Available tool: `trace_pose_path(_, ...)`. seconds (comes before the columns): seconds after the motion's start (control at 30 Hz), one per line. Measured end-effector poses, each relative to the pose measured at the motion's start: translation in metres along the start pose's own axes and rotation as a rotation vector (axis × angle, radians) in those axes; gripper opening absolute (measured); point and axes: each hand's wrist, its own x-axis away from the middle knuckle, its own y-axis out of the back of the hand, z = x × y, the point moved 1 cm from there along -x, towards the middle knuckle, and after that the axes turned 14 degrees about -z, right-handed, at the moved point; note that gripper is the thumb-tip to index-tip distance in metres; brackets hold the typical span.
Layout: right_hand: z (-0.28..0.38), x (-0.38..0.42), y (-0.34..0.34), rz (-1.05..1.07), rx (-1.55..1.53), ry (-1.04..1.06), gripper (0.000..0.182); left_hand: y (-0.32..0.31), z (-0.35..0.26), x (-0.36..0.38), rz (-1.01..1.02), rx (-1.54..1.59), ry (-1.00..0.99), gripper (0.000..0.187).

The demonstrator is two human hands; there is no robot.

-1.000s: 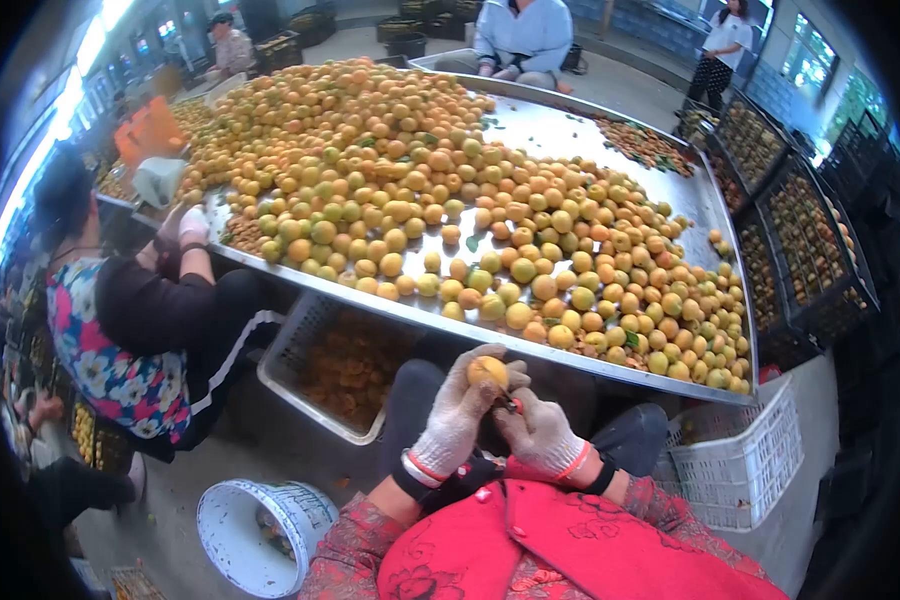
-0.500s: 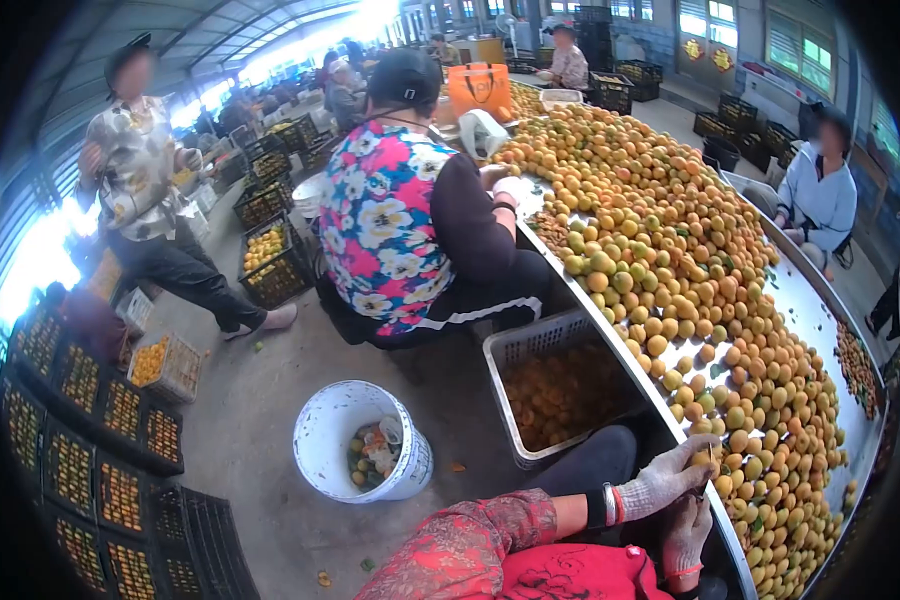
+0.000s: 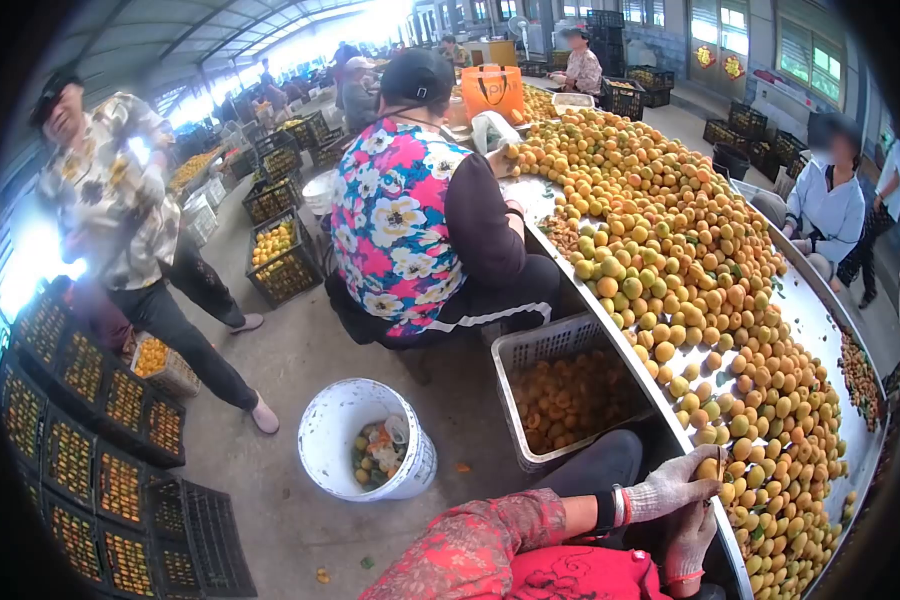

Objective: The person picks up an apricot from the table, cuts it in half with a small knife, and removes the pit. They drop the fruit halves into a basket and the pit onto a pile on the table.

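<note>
At the near edge of the long, shiny metal table (image 3: pixel 817 318), our left hand (image 3: pixel 667 487), in a whitish knit glove, pinches one small, round, yellow-orange fruit (image 3: pixel 707 469) just beside the rim. Our right hand (image 3: pixel 688 543), gloved alike, is curled below it, partly hidden; can't tell if it grips anything. The held fruit looks smooth and mostly whole, though fingers cover much of it. By our knee, a grey-white slotted plastic crate (image 3: pixel 508 405) contains darker orange fruit pieces (image 3: pixel 568 400), seemingly opened already; we'd call that the done part. Far more is left: a big yellow, green-tinged and orange pile of fruit (image 3: pixel 685 250), apparently whole. Further out, a white plastic bucket (image 3: pixel 322 430) has mixed scraps inside, and a person in a flowered top (image 3: pixel 395 225) sits at the same table.
</note>
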Motion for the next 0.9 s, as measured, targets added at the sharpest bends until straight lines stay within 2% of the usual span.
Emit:
trace_pose_path(0.07,-0.003,0.000,-0.003,-0.008,-0.061,-0.019,0.045,0.002,0.003,0.000,-0.037,-0.108,-0.079,0.056)
trace_pose_path(0.17,-0.002,0.006,-0.017,-0.074,-0.061,0.020,0.043,-0.009,-0.003,0.009,-0.149,0.030,0.055,0.049)
trace_pose_path(0.23,-0.007,0.009,-0.021,-0.130,0.072,0.021,0.039,-0.027,0.009,0.012,-0.245,0.427,0.221,0.028)
trace_pose_path(0.27,-0.013,0.007,-0.018,-0.094,0.450,0.268,0.041,-0.026,0.018,0.012,-0.254,0.499,0.291,0.017)
trace_pose_path(0.3,-0.002,0.005,-0.020,-0.020,0.565,0.435,0.036,-0.019,0.019,0.014,-0.206,0.481,0.277,0.013)
trace_pose_path(0.33,0.011,0.009,-0.024,-0.058,0.485,0.190,0.031,-0.007,-0.007,0.015,-0.103,0.419,0.358,0.018)
trace_pose_path(0.37,0.032,0.010,-0.025,-0.028,0.494,0.115,0.030,-0.002,-0.016,0.015,-0.074,0.474,0.388,0.025)
trace_pose_path(0.4,0.028,0.008,-0.016,0.053,0.616,0.314,0.025,0.003,0.015,0.009,0.057,0.447,0.261,0.033)
trace_pose_path(0.43,0.046,0.008,-0.017,-0.014,0.517,0.323,0.017,0.006,0.002,0.010,-0.017,0.442,0.242,0.043)
trace_pose_path(0.5,0.043,0.012,-0.013,-0.051,0.326,0.140,0.013,0.004,-0.016,0.008,0.006,0.326,0.114,0.051)
trace_pose_path(0.6,0.057,0.014,-0.008,-0.020,0.373,0.081,0.022,-0.001,-0.020,0.012,0.092,0.368,0.189,0.057)
trace_pose_path(0.7,0.049,0.014,-0.014,-0.114,0.286,0.071,0.022,-0.008,-0.022,0.014,0.062,0.498,0.394,0.062)
trace_pose_path(0.8,0.032,0.015,-0.013,-0.158,0.309,0.257,0.023,-0.015,-0.017,0.019,0.034,0.641,0.495,0.052)
trace_pose_path(0.9,0.035,0.016,-0.006,-0.076,0.273,0.138,0.014,-0.010,-0.017,0.013,0.101,0.520,0.374,0.050)
